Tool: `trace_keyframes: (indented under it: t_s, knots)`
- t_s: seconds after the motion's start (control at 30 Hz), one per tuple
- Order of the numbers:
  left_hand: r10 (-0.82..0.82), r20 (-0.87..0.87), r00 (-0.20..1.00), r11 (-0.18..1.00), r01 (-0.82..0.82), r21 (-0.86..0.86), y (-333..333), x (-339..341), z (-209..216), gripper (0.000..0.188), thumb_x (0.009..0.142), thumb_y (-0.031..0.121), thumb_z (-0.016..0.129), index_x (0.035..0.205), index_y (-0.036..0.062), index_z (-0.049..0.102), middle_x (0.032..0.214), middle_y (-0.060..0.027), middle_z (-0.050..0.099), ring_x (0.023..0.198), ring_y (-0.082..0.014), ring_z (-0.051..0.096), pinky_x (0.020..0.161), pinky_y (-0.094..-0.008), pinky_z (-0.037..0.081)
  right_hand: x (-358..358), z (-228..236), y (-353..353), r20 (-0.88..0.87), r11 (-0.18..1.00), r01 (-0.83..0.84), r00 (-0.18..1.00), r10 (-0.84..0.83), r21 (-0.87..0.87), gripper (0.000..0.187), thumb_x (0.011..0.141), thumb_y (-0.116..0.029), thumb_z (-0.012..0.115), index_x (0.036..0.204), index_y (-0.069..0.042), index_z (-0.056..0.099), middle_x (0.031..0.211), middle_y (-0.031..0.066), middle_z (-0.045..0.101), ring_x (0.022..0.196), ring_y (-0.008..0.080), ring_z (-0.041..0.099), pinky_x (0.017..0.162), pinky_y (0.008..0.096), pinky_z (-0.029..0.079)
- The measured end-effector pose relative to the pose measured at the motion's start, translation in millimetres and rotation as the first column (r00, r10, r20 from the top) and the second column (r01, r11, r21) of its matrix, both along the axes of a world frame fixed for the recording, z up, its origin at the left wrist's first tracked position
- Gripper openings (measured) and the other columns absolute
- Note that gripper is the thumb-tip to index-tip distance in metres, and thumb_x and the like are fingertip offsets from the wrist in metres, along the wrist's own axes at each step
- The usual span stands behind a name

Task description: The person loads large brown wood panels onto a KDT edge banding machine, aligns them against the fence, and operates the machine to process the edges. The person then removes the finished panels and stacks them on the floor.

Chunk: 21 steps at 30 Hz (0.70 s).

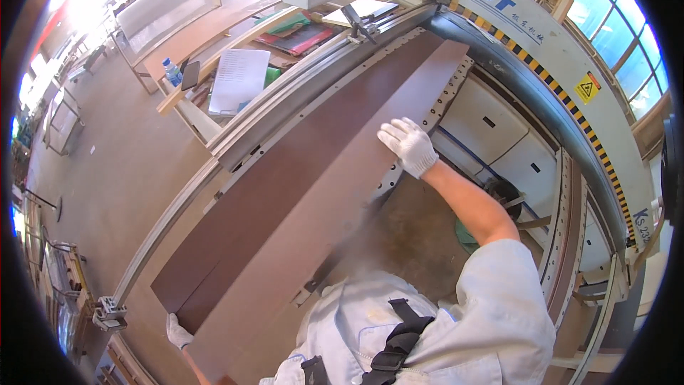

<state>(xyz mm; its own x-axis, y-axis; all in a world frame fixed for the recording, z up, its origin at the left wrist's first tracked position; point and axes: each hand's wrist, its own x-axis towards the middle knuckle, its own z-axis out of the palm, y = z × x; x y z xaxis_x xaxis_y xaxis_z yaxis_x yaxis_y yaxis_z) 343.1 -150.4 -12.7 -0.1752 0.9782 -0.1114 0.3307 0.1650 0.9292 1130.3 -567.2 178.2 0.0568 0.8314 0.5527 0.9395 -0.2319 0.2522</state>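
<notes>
Find a long, flat, grey-brown board (320,228) left of the white metal machine beam (563,57) with a black-and-yellow striped edge, overlapping in view a wide, smooth, dark brown board (296,178), also left of the beam. Steadying the grey-brown board, apparently, with the white-gloved right hand (409,145) on the side facing the beam: fingers laid over the top, slightly bent; cannot tell about a thumb hooked underneath. Holding the white-gloved left hand (178,332) at the dark brown board's corner farthest from the beam; cannot tell a grip from a mere touch.

Could pinch the left fingers between the boards, through a drop or sideways slide of the grey-brown one. Could tip or twist the grey-brown board, through bearing on it with one hand well away from its end farthest from the beam. Could slip off its smooth face, through too little wrap around the edge. Could scuff the dark brown board, through dragging one face across the other. Could knock a corner against the pale, hole-studded metal bed (450,93) left of the beam, through swinging the nearer end unwatched. Could snag the black fabric strap (401,342), well apart from the beam, on a board edge, through leaning in close.
</notes>
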Motion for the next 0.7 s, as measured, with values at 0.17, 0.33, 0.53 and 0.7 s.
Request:
trace_keyframes:
  t_s: [0.17, 0.33, 0.53, 0.7]
  knots:
    - [-0.007, 0.012, 1.0, 1.0, 0.008, -0.022, 21.2, 2.6, -2.4, 0.05, 0.105, 0.024, 0.07, 0.144, -0.0078, 0.067, 0.143, -0.0167, 0.071, 0.126, -0.0255, 0.066, 0.114, -0.0395, 0.05, -22.9, -62.5, -62.4, -0.131, 0.995, 0.081, 0.987, -0.088, -0.056, 0.05, 0.082, -0.008, 0.069, 0.13, -0.015, 0.078, 0.136, 0.0088, 0.076, 0.127, 0.0324, 0.069, 0.119, 0.0576, 0.047]
    - [-0.013, 0.145, 0.989, 0.993, 0.029, -0.115, 44.0, -13.1, -21.4, 0.05, 0.105, 0.024, 0.069, 0.143, -0.0079, 0.067, 0.141, -0.0167, 0.072, 0.127, -0.0266, 0.066, 0.113, -0.0391, 0.05, -14.0, -92.4, -75.2, -0.231, 0.997, -0.036, 0.973, 0.021, -0.063, 0.048, 0.081, -0.009, 0.069, 0.126, -0.02, 0.079, 0.133, 0.0043, 0.077, 0.126, 0.0285, 0.069, 0.123, 0.0553, 0.041]
    - [0.084, -0.001, 0.996, 0.995, -0.084, -0.06, 42.2, -34.6, -34.1, 0.047, 0.101, 0.026, 0.074, 0.132, -0.0088, 0.074, 0.13, -0.015, 0.076, 0.115, -0.0246, 0.068, 0.106, -0.0398, 0.054, 15.1, -91.3, -52.8, -0.337, 0.984, -0.08, 0.941, 0.021, -0.162, 0.049, 0.082, -0.008, 0.068, 0.129, -0.02, 0.077, 0.142, 0.006, 0.073, 0.137, 0.0288, 0.062, 0.127, 0.0563, 0.035]
    - [0.067, 0.028, 0.997, 0.995, -0.065, -0.073, 56.2, -7.0, -26.6, 0.046, 0.1, 0.027, 0.076, 0.128, -0.0092, 0.076, 0.124, -0.0161, 0.078, 0.107, -0.0245, 0.069, 0.099, -0.0394, 0.057, 44.2, -104.5, -76.2, -0.236, 0.867, 0.431, 0.841, -0.487, -0.25, 0.059, 0.084, -0.006, 0.068, 0.141, -0.02, 0.073, 0.162, 0.0175, 0.055, 0.15, 0.0424, 0.048, 0.13, 0.0574, 0.03]
